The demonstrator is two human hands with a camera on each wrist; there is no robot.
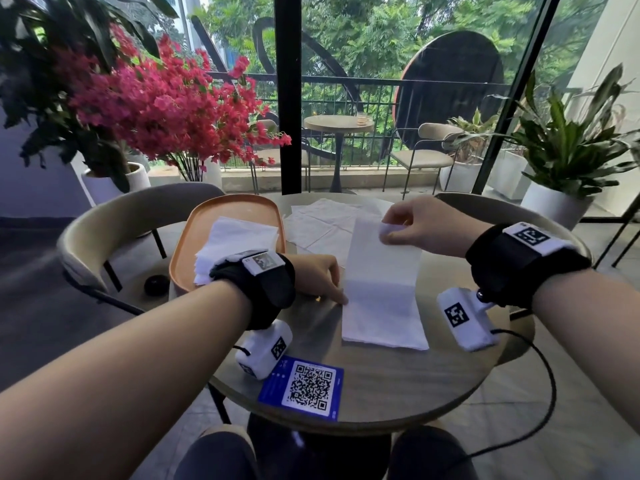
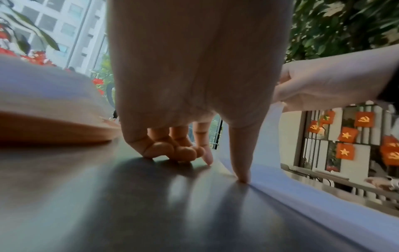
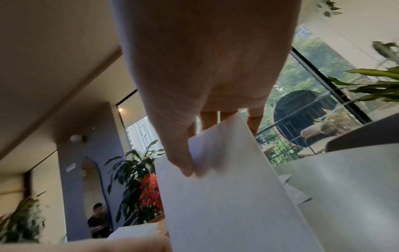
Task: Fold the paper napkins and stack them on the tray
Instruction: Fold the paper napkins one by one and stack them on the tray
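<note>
A long white napkin (image 1: 381,289) lies on the round table (image 1: 381,382), its near half flat and its far half raised at a crease. My right hand (image 1: 398,226) pinches the far end and holds it up; in the right wrist view the thumb (image 3: 183,163) sits on the napkin (image 3: 226,204). My left hand (image 1: 322,278) presses a straight fingertip (image 2: 241,177) against the napkin's (image 2: 302,192) left edge at the crease, its other fingers curled. The orange tray (image 1: 221,209) at the left holds a stack of folded napkins (image 1: 235,240).
Unfolded napkins (image 1: 322,220) lie spread at the table's far side, behind the one in hand. A blue QR card (image 1: 304,386) lies near the front edge. Chairs stand to the left and right of the table. A cable hangs from my right wrist.
</note>
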